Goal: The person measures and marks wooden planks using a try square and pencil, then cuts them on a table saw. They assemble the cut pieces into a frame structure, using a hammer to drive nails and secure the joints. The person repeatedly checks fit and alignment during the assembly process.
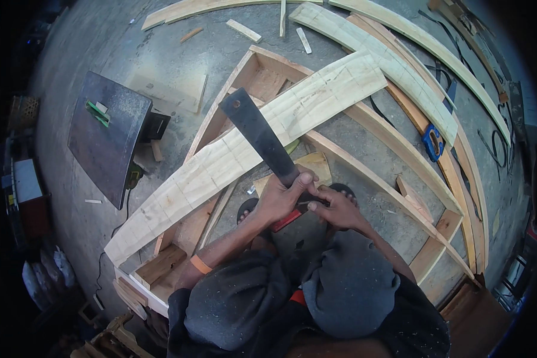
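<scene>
My left hand [278, 203] is closed around the lower part of a dark, flat blade [262, 140], like a handsaw's. The blade slants up and away to the left, with a small hole near its far end. Close against it, my right hand [338, 209] has its fingers pinched together; whatever they hold is hidden. A red piece [286, 220] shows just under my left hand, and I cannot tell whether it belongs to the blade. Beyond the blade, a long pale curved board [203, 173] with pencil lines lies across a wooden frame [423, 179].
A blue-handled handsaw [434, 143] rests among curved boards [394, 71] on the right. At left stands a dark panel [110, 134] with a green item [98, 113] on it. Wood offcuts [243, 30] lie on the concrete floor, and a cord [101, 274] runs along the left.
</scene>
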{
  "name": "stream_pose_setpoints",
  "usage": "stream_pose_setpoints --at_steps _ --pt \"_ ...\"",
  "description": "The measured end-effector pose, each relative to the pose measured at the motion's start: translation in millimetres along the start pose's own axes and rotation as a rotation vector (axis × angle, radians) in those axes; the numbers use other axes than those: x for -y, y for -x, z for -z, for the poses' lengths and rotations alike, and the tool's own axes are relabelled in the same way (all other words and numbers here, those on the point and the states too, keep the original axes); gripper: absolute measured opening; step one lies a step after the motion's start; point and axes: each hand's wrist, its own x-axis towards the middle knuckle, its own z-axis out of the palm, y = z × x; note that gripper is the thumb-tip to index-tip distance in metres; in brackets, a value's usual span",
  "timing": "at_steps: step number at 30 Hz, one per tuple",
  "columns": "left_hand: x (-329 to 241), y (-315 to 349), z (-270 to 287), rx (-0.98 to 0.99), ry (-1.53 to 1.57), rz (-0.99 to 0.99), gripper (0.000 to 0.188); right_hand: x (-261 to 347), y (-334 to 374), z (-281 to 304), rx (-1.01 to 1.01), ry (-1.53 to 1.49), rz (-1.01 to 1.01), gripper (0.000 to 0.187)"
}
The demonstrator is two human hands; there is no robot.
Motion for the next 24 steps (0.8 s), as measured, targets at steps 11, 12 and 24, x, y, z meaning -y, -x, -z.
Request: stream_pose_setpoints --at_steps 11,12,24 --pt "-50.7 -81.9 47.3 0.008 -1.590 -0.806 0.015 24.1 0.7 70.3 0.008 -0.604 0.075 0.048" --pt "-46.7 -87.2 48.2 0.059 -1.594 -0.842 0.015 27.0 1.0 69.5 0.056 -0.563 0.052 0.044" --pt "-41.7 -91.4 97.1 -0.298 -1.484 -0.260 0.060 -27.3 -51.0 26.8 -0.246 -0.561 -0.019 0.037"
